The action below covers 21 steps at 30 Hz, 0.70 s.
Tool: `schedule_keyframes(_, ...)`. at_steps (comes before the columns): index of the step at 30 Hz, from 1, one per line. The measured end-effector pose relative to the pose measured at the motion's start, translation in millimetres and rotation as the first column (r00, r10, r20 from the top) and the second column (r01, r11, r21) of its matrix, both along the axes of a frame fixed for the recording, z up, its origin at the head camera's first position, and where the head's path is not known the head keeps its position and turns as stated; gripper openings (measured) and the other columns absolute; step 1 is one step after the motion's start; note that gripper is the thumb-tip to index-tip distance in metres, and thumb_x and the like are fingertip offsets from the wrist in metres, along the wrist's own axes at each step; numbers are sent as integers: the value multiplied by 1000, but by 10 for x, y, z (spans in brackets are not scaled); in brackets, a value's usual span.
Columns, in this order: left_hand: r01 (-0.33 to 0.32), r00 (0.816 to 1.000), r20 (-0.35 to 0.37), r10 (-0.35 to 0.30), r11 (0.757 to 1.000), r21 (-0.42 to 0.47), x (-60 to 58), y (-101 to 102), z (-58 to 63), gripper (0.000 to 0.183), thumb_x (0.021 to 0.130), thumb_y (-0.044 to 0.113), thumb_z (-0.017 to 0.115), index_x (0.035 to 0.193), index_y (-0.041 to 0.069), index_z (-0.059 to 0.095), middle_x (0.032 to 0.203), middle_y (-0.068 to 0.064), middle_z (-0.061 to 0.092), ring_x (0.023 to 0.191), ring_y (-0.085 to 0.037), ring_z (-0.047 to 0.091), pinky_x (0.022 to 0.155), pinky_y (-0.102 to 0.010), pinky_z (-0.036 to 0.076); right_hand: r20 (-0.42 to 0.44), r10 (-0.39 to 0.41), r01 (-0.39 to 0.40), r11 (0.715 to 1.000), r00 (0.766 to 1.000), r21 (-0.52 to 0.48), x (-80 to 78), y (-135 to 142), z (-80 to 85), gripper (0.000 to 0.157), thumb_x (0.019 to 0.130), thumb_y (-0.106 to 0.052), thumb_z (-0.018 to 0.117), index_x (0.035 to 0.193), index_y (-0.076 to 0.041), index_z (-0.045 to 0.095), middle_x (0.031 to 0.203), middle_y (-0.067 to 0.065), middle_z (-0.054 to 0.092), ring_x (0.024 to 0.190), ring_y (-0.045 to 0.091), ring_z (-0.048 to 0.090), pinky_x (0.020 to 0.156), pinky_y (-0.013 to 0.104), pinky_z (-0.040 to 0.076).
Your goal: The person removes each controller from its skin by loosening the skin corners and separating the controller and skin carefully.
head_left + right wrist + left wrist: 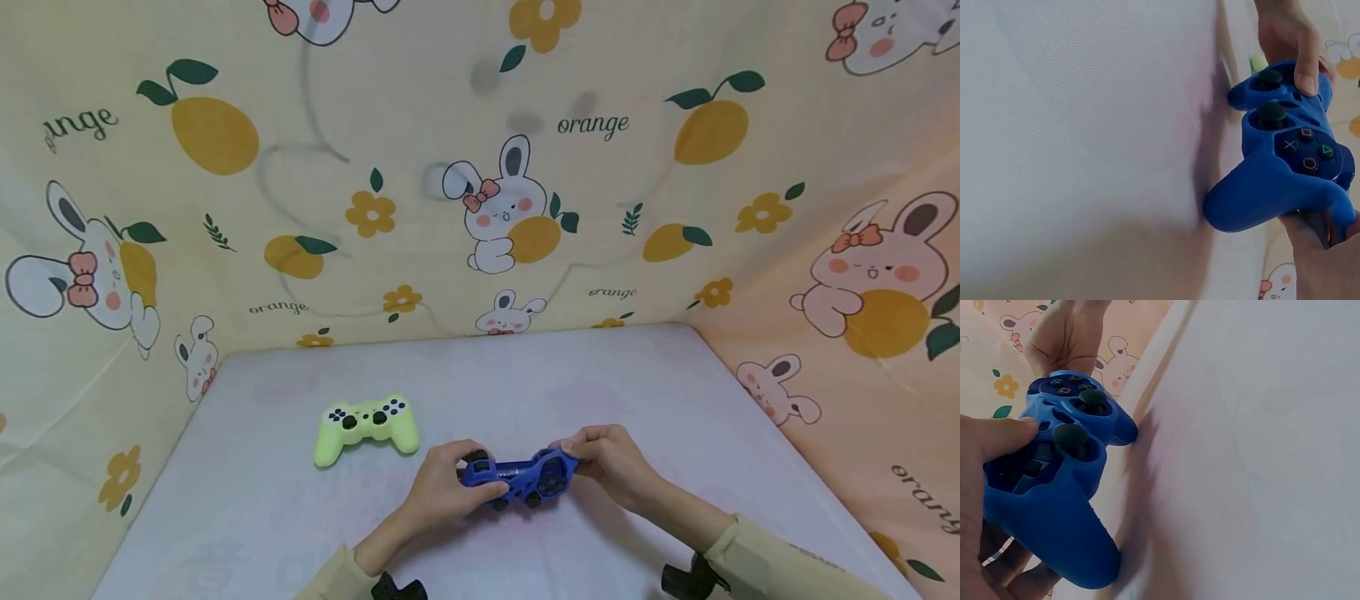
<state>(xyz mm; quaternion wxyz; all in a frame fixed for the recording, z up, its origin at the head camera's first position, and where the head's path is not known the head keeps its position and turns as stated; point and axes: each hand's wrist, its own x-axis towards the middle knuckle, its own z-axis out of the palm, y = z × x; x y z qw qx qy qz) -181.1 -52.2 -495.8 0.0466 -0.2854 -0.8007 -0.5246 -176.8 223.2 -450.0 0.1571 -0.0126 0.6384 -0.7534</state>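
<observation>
A blue game controller (517, 477) in a soft blue silicone cover (1260, 187) is held between both hands, close over the table. My left hand (446, 487) grips its left end, with the thumb on the front near the middle buttons and the fingers behind. At the other end my right hand (611, 462) pinches the cover's edge by the shoulder buttons. There, in the right wrist view, the cover stands away from the controller and leaves a dark gap. Both black thumbsticks and the symbol buttons show through the cover's openings.
A light green game controller (366, 423) lies face up on the white table (600, 383), behind and left of my left hand. Patterned cloth (420, 108) with rabbits and oranges hangs along the back and both sides.
</observation>
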Motion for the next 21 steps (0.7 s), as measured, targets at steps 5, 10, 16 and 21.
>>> schedule_keyframes(5,-19,1000,10,20,1000,-8,-3,1,-3,30,76,36,86,94,19,69,92,9,67,85,-9,63,73,-28,54,-5,-5,5,1000,1000,-24,1,21,-10,11,90,7,60,80,6,64,102,24,69,92,26,69,80,34,55)
schedule_keyframes(10,-22,1000,18,22,1000,-9,3,-5,10,29,76,35,86,93,19,68,91,9,67,83,-9,62,72,-28,54,-23,-8,8,1000,1000,-23,52,51,-4,8,90,8,61,82,8,63,104,24,68,96,26,68,82,35,55)
schedule_keyframes(16,-23,1000,17,24,1000,-15,7,-5,26,29,75,33,86,93,19,68,89,10,66,81,-8,62,71,-27,53,-68,41,-44,998,997,-39,73,97,-28,7,91,7,60,85,7,63,108,23,68,101,27,67,87,37,53)
schedule_keyframes(21,-38,999,25,39,999,-37,21,15,44,29,74,34,86,92,19,68,88,10,66,79,-8,61,69,-26,52,-123,120,-127,990,985,-53,84,172,-57,8,93,6,59,89,9,64,112,23,67,105,29,65,90,39,51)
